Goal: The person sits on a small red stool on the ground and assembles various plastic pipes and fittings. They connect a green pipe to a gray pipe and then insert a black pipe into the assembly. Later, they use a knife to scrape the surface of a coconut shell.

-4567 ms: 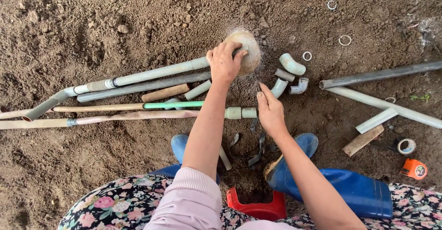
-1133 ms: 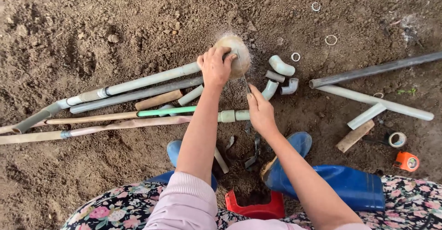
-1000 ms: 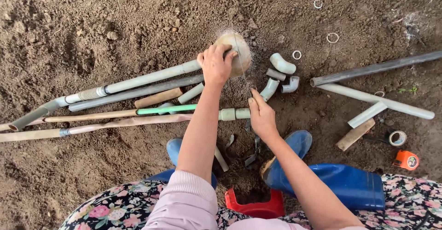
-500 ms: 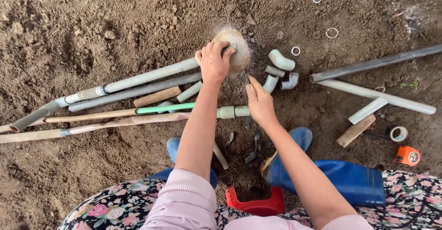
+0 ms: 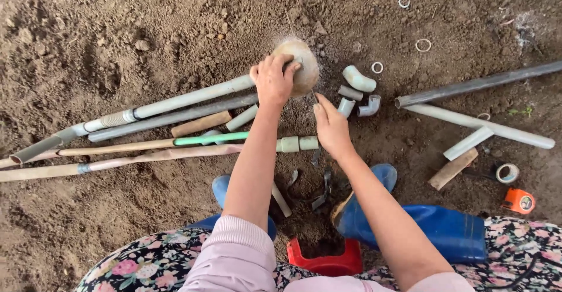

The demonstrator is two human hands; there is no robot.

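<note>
Firmly, left hand [image 5: 274,81] grips round brown lump [image 5: 300,65]; right hand [image 5: 331,129] open, fingers extended.

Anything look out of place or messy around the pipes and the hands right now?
Mostly scatter. Small white rings lie loose across the soil, far from the elbow fittings. A tape roll and an orange tape measure sit in the dirt. The left hand grips a round, dusty tan object shedding dust; the right hand rests beside the fittings.

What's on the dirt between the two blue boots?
Between the left boot and the right boot, the head view shows dark metal scraps, a short pale pipe piece and loose soil.
</note>
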